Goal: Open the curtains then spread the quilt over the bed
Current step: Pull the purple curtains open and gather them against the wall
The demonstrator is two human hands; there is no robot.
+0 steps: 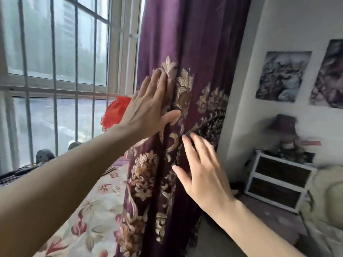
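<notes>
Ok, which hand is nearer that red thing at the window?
Left. The left hand presses the curtain right beside the red ornament; the right hand is lower and farther right, at the curtain.

Curtain (pixel 187 52) right of window (pixel 61 43)

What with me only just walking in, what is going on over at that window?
A person's left hand and right hand lie flat against the purple curtain, which hangs bunched at the right edge of the barred window. The left hand presses the folds higher up and the right hand lower down, with fingers straight and neither gripping. The glass to the left is uncovered. Floral bedding lies below the window.
</notes>
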